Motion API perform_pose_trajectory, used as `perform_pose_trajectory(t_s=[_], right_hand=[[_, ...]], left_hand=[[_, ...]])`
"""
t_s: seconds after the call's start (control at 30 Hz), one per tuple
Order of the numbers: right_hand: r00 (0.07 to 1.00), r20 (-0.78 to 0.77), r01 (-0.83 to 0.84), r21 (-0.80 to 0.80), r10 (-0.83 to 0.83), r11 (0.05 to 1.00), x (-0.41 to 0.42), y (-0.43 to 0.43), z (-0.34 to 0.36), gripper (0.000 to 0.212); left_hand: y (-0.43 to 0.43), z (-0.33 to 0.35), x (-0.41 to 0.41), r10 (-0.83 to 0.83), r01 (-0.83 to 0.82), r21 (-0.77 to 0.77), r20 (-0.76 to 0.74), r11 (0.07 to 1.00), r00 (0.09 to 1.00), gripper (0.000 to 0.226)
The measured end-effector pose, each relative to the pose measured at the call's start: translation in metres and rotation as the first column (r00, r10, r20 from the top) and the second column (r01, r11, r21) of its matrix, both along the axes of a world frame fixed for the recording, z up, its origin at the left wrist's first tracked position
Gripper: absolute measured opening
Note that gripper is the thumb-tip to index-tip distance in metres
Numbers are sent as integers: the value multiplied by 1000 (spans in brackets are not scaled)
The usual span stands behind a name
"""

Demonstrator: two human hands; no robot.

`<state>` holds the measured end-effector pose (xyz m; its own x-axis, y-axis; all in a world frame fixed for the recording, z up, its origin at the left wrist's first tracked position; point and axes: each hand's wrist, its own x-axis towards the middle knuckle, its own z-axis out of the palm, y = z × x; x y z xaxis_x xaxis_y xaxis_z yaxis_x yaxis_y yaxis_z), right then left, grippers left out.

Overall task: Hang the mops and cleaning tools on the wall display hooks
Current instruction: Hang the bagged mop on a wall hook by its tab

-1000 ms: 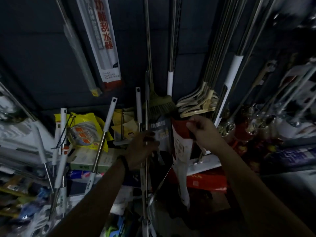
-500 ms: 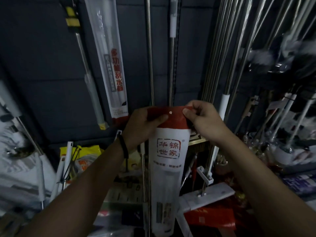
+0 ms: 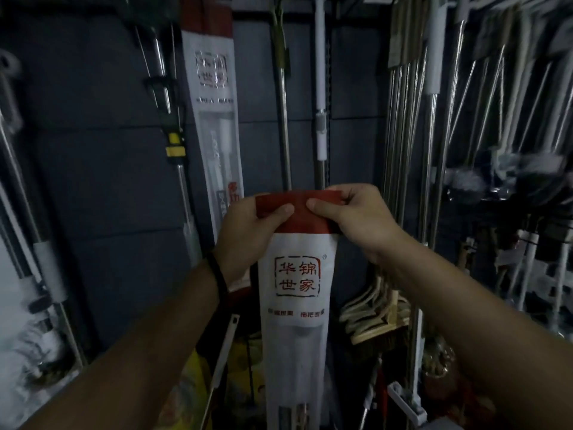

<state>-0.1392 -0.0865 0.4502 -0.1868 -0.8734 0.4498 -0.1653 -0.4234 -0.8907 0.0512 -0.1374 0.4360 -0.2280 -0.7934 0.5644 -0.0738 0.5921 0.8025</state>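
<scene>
A long white packaged cleaning tool (image 3: 296, 305) with a red top flap and red Chinese characters hangs upright in front of me. My left hand (image 3: 248, 234) pinches the left side of the red flap, and my right hand (image 3: 356, 215) pinches the right side, thumbs nearly touching. Its lower end runs out of the frame. A matching white package (image 3: 214, 97) hangs on the dark wall panel (image 3: 93, 166) up and to the left. Any hook for it is hidden in the dark.
Two metal mop handles (image 3: 319, 88) hang straight behind the package. A dense row of steel poles (image 3: 412, 135) and mop heads (image 3: 511, 162) fills the right. A pole with a yellow clip (image 3: 175, 144) hangs left. Beige hangers (image 3: 375, 315) sit low right.
My view has tilted up from the floor clutter to the wall. Both hands have raised the white package upward, and my left hand has moved from a pole to the red flap.
</scene>
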Motion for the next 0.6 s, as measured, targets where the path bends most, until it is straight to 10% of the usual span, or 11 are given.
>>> perform_pose_trajectory(t_s=[0.6], right_hand=[[997,57,-38,-275,56,961,-10,-108,209,13]], left_hand=[[-89,224,-27,70,-80,-115,-90,990,993,27]])
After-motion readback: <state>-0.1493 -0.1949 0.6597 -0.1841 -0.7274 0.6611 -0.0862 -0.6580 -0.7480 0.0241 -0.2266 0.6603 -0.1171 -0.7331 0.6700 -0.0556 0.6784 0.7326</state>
